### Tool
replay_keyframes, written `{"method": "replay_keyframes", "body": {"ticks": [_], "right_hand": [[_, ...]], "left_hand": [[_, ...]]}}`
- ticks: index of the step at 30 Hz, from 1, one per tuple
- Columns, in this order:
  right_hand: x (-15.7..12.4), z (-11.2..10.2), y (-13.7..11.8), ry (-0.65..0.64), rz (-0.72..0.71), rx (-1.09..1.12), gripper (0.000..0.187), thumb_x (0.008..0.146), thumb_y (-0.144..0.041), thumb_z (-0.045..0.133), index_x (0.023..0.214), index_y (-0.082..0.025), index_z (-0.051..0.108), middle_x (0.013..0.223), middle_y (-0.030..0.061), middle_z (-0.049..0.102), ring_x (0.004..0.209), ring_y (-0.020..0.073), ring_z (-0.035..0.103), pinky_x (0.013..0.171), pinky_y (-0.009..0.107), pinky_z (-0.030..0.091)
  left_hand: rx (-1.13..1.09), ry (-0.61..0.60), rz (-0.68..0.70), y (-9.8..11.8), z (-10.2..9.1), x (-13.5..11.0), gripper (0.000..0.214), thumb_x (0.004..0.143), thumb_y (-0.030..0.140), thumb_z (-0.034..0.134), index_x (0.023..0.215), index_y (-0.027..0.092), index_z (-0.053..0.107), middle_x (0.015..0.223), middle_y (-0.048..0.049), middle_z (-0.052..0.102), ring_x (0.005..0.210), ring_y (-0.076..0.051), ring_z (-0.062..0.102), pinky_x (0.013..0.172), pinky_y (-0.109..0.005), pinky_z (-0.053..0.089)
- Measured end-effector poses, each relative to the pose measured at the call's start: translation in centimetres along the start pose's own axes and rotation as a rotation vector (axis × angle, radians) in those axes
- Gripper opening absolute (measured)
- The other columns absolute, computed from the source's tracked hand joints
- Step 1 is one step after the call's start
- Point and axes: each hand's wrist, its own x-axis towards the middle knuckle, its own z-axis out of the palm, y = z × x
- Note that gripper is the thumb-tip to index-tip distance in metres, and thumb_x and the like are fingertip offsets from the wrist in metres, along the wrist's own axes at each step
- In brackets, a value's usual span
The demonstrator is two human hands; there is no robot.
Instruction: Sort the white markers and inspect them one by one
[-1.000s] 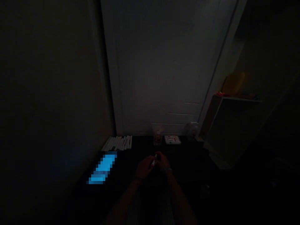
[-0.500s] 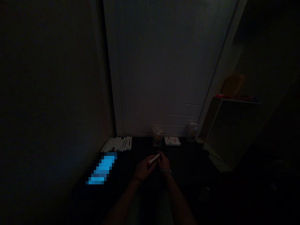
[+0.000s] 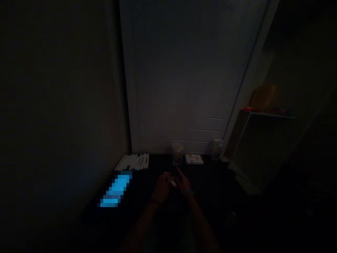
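Observation:
The scene is very dark. My left hand [image 3: 161, 187] and my right hand [image 3: 183, 183] meet over a black surface [image 3: 210, 182], both closed around a small white marker [image 3: 173, 183] with a reddish end. Only a short piece of the marker shows between the fingers. One finger of my right hand sticks out toward the back. A bracelet sits on my right wrist. A row of several white markers [image 3: 134, 161] lies at the back left of the surface.
A glowing blue screen [image 3: 116, 189] lies on the left. A small clear cup [image 3: 178, 154], a flat printed box [image 3: 194, 159] and a small bottle [image 3: 217, 149] stand by a white door [image 3: 184, 77]. A white shelf unit [image 3: 260, 140] stands to the right.
The marker stood out long and tilted between my hands half a second ago; now most of it is hidden in my fingers. My hands have stayed in much the same place.

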Motion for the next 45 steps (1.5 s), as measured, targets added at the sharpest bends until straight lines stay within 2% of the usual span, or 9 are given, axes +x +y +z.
{"method": "replay_keyframes", "body": {"ticks": [3,6,10,17,22,28,33,40,45], "right_hand": [[0.2,0.1,0.0,0.077,0.017,0.045,0.035,0.081,-0.041,0.041,0.105,-0.022,0.058,0.076,-0.0001,0.063,0.068,0.0121,0.056,0.060,0.020,0.041],[0.1,0.0,-0.1,0.104,0.061,0.034,0.049,0.083,-0.049,0.030,0.072,-0.017,0.066,0.064,0.0018,0.061,0.061,0.0125,0.055,0.055,0.020,0.038],[-0.2,-0.2,-0.4,0.049,0.125,0.000,0.057,0.082,-0.055,0.028,0.058,-0.017,0.064,0.053,0.0010,0.058,0.052,0.0113,0.053,0.049,0.019,0.034],[-0.5,-0.2,-0.9,0.001,0.075,-0.072,0.052,0.081,-0.055,0.031,0.066,-0.020,0.066,0.061,0.0004,0.062,0.058,0.0115,0.056,0.052,0.018,0.035],[-0.2,-0.1,-0.5,0.085,0.042,-0.036,0.044,0.082,-0.052,0.032,0.072,-0.022,0.061,0.066,-0.0009,0.060,0.063,0.0118,0.054,0.057,0.019,0.037],[0.6,-0.2,0.9,0.207,0.072,0.119,0.037,0.085,-0.044,0.026,0.084,-0.020,0.053,0.073,-0.0010,0.056,0.069,0.0116,0.051,0.063,0.019,0.038],[0.8,-0.1,1.7,0.223,0.089,0.169,0.036,0.084,-0.043,0.026,0.086,-0.019,0.053,0.067,-0.0010,0.053,0.063,0.0117,0.049,0.059,0.020,0.037],[1.0,0.1,2.0,0.329,0.123,0.262,0.037,0.083,-0.049,0.029,0.077,-0.020,0.052,0.059,-0.0029,0.049,0.056,0.0114,0.047,0.054,0.020,0.035],[1.0,0.0,1.9,0.391,0.137,0.313,0.036,0.082,-0.050,0.031,0.075,-0.020,0.051,0.060,-0.0027,0.051,0.056,0.0119,0.046,0.055,0.021,0.034]], "left_hand": [[0.102,0.037,-0.067,0.1,0.0,0.0,0.033,0.078,0.013,0.045,0.106,0.029,0.054,0.126,-0.0023,0.042,0.113,-0.025,0.036,0.094,-0.044,0.027],[0.175,0.042,-0.109,0.1,0.1,0.1,0.034,0.079,0.012,0.041,0.107,0.027,0.052,0.120,-0.0043,0.049,0.113,-0.026,0.035,0.093,-0.047,0.025],[0.234,-0.004,-0.117,-0.2,0.3,0.1,0.034,0.081,0.012,0.038,0.110,0.024,0.052,0.108,-0.0068,0.056,0.107,-0.025,0.040,0.090,-0.044,0.027],[0.277,-0.023,-0.123,-0.1,0.4,0.1,0.033,0.080,0.013,0.042,0.107,0.027,0.053,0.102,-0.0055,0.056,0.097,-0.024,0.042,0.084,-0.042,0.029],[0.221,0.000,-0.145,-0.1,0.3,0.0,0.028,0.082,0.019,0.040,0.106,0.027,0.053,0.103,-0.0054,0.054,0.097,-0.024,0.041,0.085,-0.041,0.027],[0.193,-0.002,-0.183,-0.8,0.9,-0.3,0.025,0.083,0.025,0.040,0.104,0.024,0.053,0.107,-0.0057,0.053,0.098,-0.023,0.041,0.083,-0.038,0.030],[0.153,-0.008,-0.203,-1.4,1.4,-0.4,0.026,0.083,0.029,0.039,0.105,0.024,0.053,0.109,-0.0050,0.053,0.098,-0.021,0.043,0.078,-0.032,0.033],[0.037,-0.001,-0.267,-1.5,1.3,-0.1,0.024,0.082,0.032,0.040,0.098,0.021,0.055,0.097,-0.0048,0.057,0.090,-0.018,0.048,0.077,-0.028,0.034],[-0.144,-0.050,-0.298,-1.3,0.6,0.1,0.027,0.081,0.042,0.039,0.087,0.022,0.056,0.073,0.0005,0.057,0.069,-0.013,0.052,0.063,-0.022,0.034]]}}
